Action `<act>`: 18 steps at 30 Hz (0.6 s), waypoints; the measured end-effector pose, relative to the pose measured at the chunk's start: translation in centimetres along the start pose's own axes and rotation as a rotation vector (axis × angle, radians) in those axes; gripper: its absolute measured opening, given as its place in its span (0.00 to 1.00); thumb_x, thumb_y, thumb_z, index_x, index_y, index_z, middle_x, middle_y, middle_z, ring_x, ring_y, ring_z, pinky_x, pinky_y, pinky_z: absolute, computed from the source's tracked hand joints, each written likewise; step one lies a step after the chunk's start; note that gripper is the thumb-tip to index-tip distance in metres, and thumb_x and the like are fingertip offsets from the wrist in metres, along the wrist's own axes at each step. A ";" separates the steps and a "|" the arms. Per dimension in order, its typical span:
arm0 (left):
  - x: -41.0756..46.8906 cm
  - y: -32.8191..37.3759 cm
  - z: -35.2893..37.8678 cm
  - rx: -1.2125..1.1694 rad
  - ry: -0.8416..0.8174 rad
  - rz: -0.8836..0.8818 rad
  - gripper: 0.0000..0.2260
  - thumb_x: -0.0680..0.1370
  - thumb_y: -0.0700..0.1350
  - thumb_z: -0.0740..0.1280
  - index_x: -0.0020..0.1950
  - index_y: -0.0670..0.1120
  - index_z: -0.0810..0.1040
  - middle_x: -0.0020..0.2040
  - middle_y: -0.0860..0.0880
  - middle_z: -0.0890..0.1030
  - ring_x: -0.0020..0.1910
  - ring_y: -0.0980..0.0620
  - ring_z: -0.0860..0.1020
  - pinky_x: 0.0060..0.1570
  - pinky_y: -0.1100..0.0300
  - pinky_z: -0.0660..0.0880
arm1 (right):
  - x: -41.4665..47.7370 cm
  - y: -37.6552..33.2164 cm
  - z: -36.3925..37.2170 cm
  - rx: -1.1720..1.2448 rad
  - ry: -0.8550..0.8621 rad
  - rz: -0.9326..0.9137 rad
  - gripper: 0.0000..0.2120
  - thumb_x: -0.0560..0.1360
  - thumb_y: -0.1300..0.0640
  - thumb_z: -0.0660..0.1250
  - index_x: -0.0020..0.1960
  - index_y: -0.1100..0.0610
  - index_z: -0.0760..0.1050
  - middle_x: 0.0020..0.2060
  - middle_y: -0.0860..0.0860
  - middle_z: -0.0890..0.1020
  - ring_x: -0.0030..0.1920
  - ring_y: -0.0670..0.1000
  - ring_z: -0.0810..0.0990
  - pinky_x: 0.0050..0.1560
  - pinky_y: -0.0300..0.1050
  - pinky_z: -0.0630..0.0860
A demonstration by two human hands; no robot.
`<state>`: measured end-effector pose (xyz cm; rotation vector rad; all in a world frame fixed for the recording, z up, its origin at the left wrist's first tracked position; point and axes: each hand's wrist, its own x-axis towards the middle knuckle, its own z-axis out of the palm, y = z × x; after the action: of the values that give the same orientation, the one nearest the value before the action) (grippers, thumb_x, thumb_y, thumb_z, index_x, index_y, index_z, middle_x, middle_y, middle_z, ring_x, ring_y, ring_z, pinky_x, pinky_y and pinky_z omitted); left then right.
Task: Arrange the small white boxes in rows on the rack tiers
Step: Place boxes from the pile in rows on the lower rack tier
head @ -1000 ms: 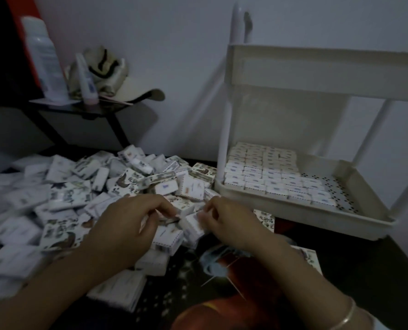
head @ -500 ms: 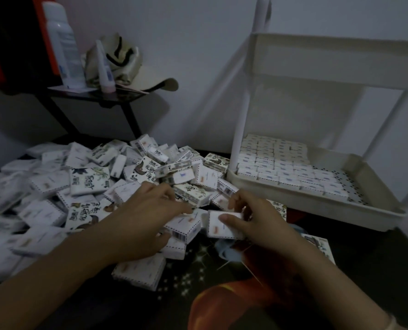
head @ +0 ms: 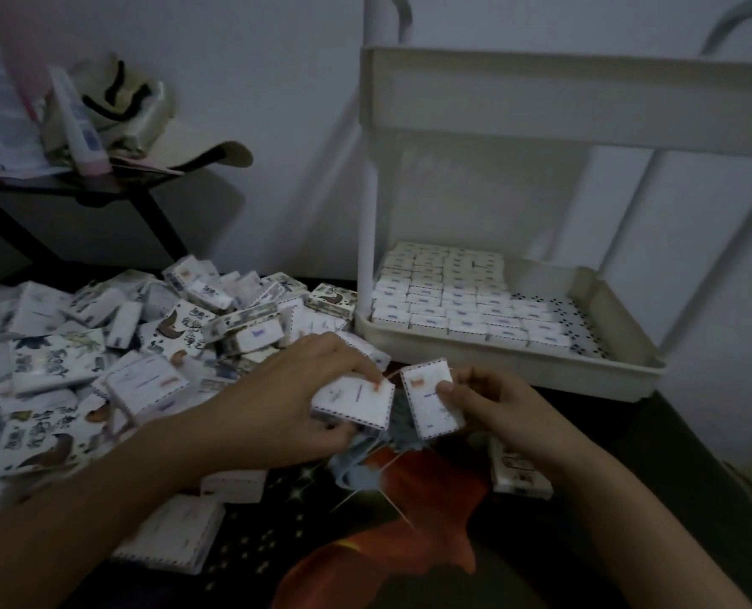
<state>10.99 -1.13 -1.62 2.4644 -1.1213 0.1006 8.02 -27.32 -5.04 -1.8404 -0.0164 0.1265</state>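
**Two boxes in hand, short of the rack's lower tier.**

The left hand [head: 295,397] pinches one small white box [head: 352,402] between thumb and fingers. The right hand [head: 497,410] grips a second box [head: 431,402] with the thumb on its face. The two boxes sit just beside each other over a printed mat [head: 409,498]. A loose pile [head: 145,345] of like boxes lies to the left, reaching the rack [head: 369,213] at its front corner post. The lower tier [head: 497,362] holds packed rows [head: 453,301] filling its left part, with its front wall between hands and rows. The upper tier [head: 563,103] overhangs it. A stray box [head: 519,472] lies near the right wrist. Behind the pile, a dark side table [head: 58,186] carries a cap [head: 145,125] and a tube [head: 80,129].
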 end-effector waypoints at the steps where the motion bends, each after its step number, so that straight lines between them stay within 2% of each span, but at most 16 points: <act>1: 0.8 0.4 0.4 -0.052 0.005 0.004 0.20 0.71 0.56 0.64 0.62 0.63 0.72 0.59 0.64 0.70 0.61 0.62 0.69 0.59 0.60 0.70 | -0.1 0.2 -0.7 -0.010 0.018 -0.001 0.11 0.77 0.53 0.66 0.53 0.61 0.77 0.46 0.55 0.85 0.45 0.53 0.84 0.49 0.48 0.80; 4: 3.0 1.0 1.1 -0.149 -0.003 0.013 0.19 0.72 0.54 0.70 0.62 0.63 0.74 0.58 0.62 0.70 0.60 0.62 0.71 0.56 0.62 0.72 | -0.5 0.3 -2.3 0.032 0.116 -0.044 0.12 0.79 0.56 0.64 0.62 0.53 0.74 0.46 0.49 0.85 0.47 0.48 0.84 0.45 0.40 0.81; 6: 4.4 1.0 1.4 -0.202 -0.013 0.006 0.19 0.72 0.51 0.73 0.61 0.62 0.75 0.58 0.62 0.72 0.59 0.62 0.72 0.56 0.64 0.72 | -0.8 0.4 -3.3 0.037 0.164 -0.110 0.18 0.80 0.57 0.61 0.67 0.41 0.68 0.47 0.43 0.84 0.48 0.42 0.83 0.43 0.36 0.79; 8: 5.8 1.0 1.5 -0.275 -0.012 -0.006 0.21 0.70 0.50 0.76 0.60 0.62 0.75 0.57 0.62 0.75 0.58 0.62 0.73 0.56 0.65 0.72 | -1.1 0.5 -4.2 -0.046 0.208 -0.168 0.24 0.82 0.56 0.57 0.70 0.31 0.61 0.50 0.34 0.77 0.49 0.32 0.78 0.46 0.29 0.74; 10: 7.3 1.0 1.4 -0.337 -0.006 -0.040 0.23 0.69 0.48 0.78 0.59 0.62 0.74 0.56 0.63 0.77 0.56 0.62 0.75 0.52 0.65 0.74 | -1.4 0.6 -4.6 -0.125 0.248 -0.217 0.23 0.83 0.55 0.54 0.70 0.30 0.60 0.53 0.24 0.70 0.52 0.25 0.71 0.49 0.23 0.69; 12: 8.6 1.2 1.4 -0.386 0.004 -0.052 0.22 0.68 0.47 0.78 0.57 0.60 0.74 0.54 0.63 0.78 0.53 0.62 0.77 0.49 0.63 0.76 | -1.4 0.8 -5.0 -0.163 0.281 -0.243 0.21 0.83 0.55 0.52 0.67 0.31 0.66 0.53 0.17 0.67 0.58 0.23 0.67 0.59 0.29 0.68; 13: 9.2 1.3 1.4 -0.395 0.009 -0.050 0.22 0.68 0.46 0.78 0.56 0.60 0.73 0.53 0.62 0.78 0.52 0.61 0.78 0.48 0.60 0.77 | -1.2 0.9 -5.2 -0.159 0.303 -0.243 0.20 0.83 0.56 0.51 0.64 0.32 0.69 0.54 0.17 0.68 0.58 0.24 0.67 0.61 0.34 0.69; 15: 10.4 1.5 1.5 -0.395 0.014 -0.035 0.19 0.69 0.45 0.78 0.53 0.59 0.73 0.54 0.62 0.78 0.52 0.60 0.78 0.48 0.57 0.77 | -0.6 0.7 -5.7 -0.121 0.346 -0.241 0.20 0.84 0.57 0.49 0.59 0.34 0.72 0.58 0.27 0.73 0.58 0.31 0.73 0.60 0.42 0.74; 16: 10.9 1.5 1.6 -0.406 0.020 -0.017 0.18 0.69 0.44 0.78 0.50 0.59 0.74 0.56 0.62 0.78 0.54 0.61 0.77 0.50 0.57 0.77 | -0.3 0.5 -6.1 -0.110 0.371 -0.244 0.17 0.84 0.54 0.49 0.58 0.35 0.72 0.59 0.32 0.74 0.57 0.35 0.75 0.57 0.44 0.76; 18: 12.0 1.4 1.6 -0.427 0.046 0.012 0.16 0.68 0.44 0.78 0.45 0.58 0.75 0.57 0.64 0.78 0.58 0.65 0.75 0.51 0.62 0.77 | 0.6 0.0 -7.1 -0.129 0.426 -0.273 0.11 0.80 0.42 0.51 0.55 0.34 0.71 0.56 0.35 0.76 0.56 0.40 0.77 0.50 0.45 0.79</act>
<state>17.78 -11.02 0.28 2.0660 -1.0165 -0.0717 9.30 -34.08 -3.17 -1.9414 0.0224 -0.4668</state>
